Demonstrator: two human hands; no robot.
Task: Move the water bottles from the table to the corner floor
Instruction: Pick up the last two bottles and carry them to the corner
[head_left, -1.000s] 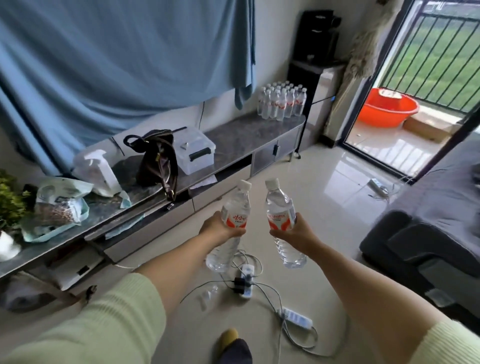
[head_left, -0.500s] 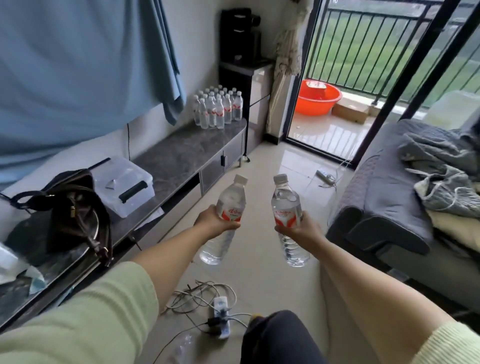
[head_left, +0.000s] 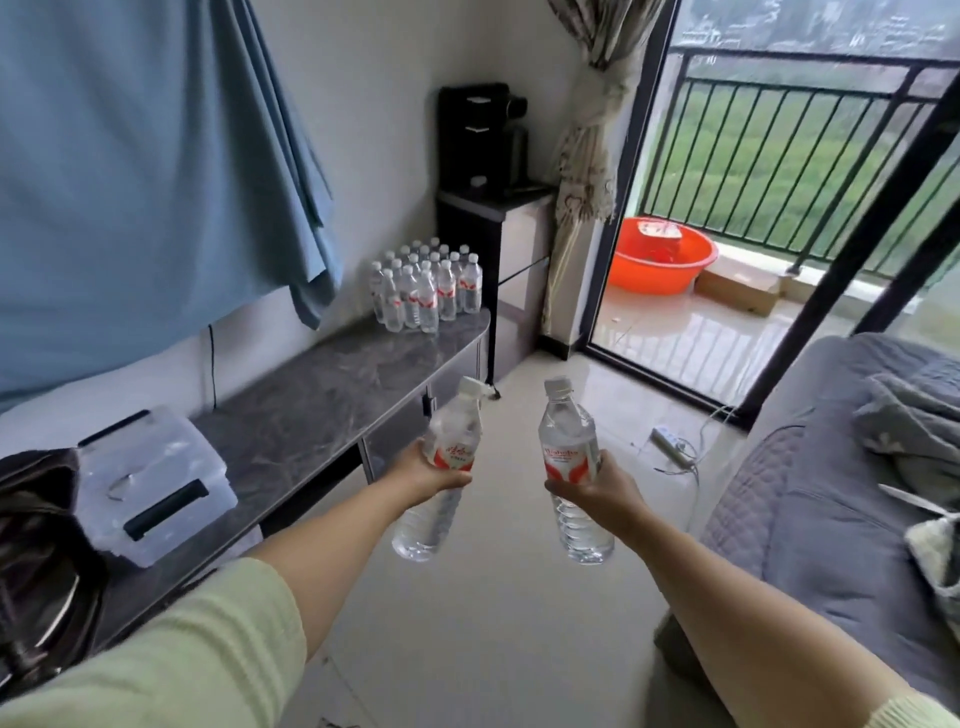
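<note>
My left hand (head_left: 423, 470) grips a clear water bottle (head_left: 441, 462) with a red-and-white label, tilted slightly right. My right hand (head_left: 597, 486) grips a second water bottle (head_left: 571, 467), held nearly upright. Both are in the air over the pale tiled floor (head_left: 493, 597), about a hand's width apart. A cluster of several more bottles (head_left: 426, 288) stands at the far end of the long grey marble-topped table (head_left: 322, 400) on my left.
A clear plastic box (head_left: 156, 483) and a dark bag (head_left: 36, 551) sit on the near table end. A black cabinet with a machine (head_left: 493, 208) stands in the corner. A grey sofa (head_left: 831, 493) lies right; a power strip (head_left: 672, 444) lies near the balcony door.
I have moved forward along the table toward the far end, holding both bottles the same way. The bottle cluster and corner cabinet are closer; the floor cables have left view.
</note>
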